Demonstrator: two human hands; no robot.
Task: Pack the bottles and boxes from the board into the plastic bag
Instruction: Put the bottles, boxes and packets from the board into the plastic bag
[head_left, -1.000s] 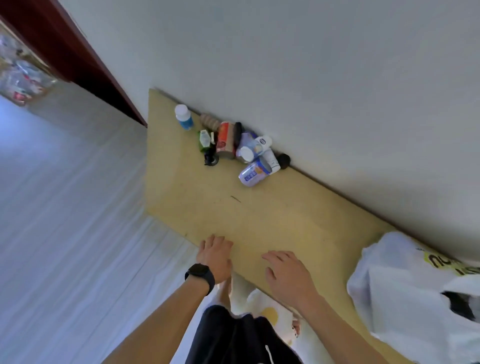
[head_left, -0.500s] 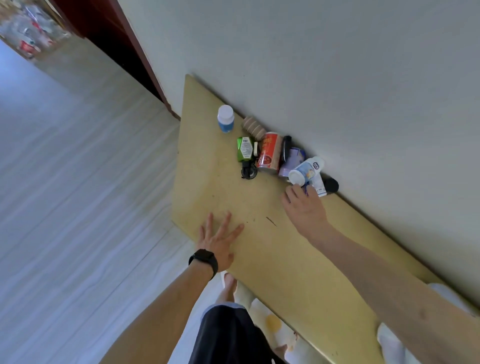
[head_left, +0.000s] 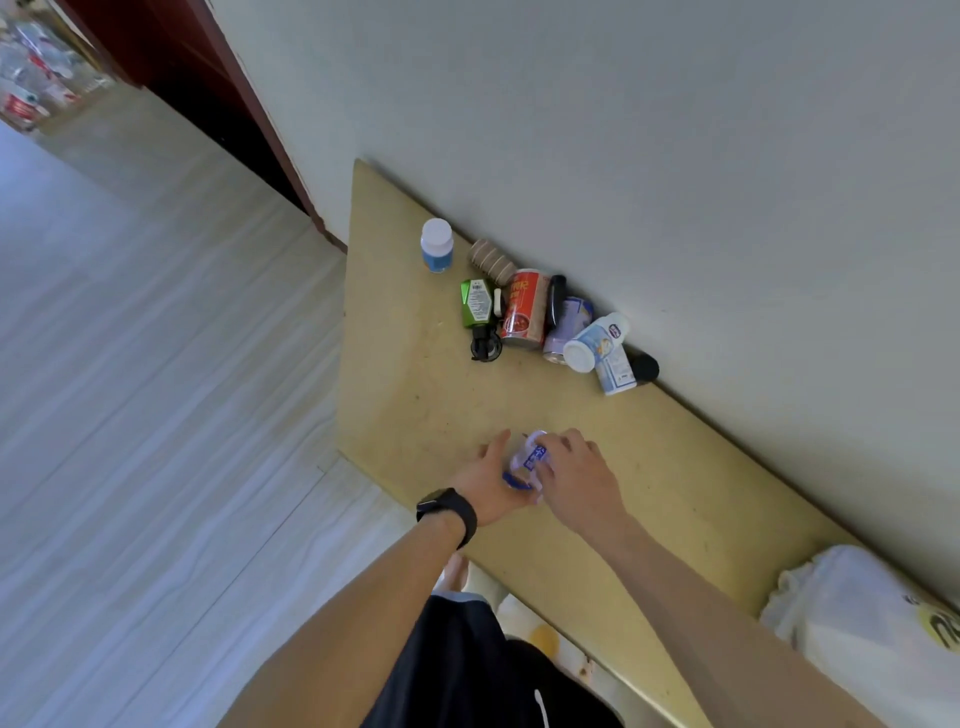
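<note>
**At the near edge of the board (head_left: 415, 395): bottle (head_left: 531, 457) in hand**

My right hand (head_left: 576, 478) curls over the white bottle. My left hand (head_left: 485, 480) touches it, fingers hidden, so I cannot tell its grip. The plastic bag (head_left: 857, 618) sits well apart.

The board (head_left: 675, 467) lies on the floor (head_left: 156, 415) against the wall (head_left: 675, 156). Bottles and boxes (head_left: 524, 312) crowd its far left part by the wall; the plastic bag (head_left: 852, 618) sits at its right end.

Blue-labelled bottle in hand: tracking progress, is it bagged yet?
Out. The blue-labelled bottle is held between left hand and right hand over the board; the plastic bag lies apart.
</note>
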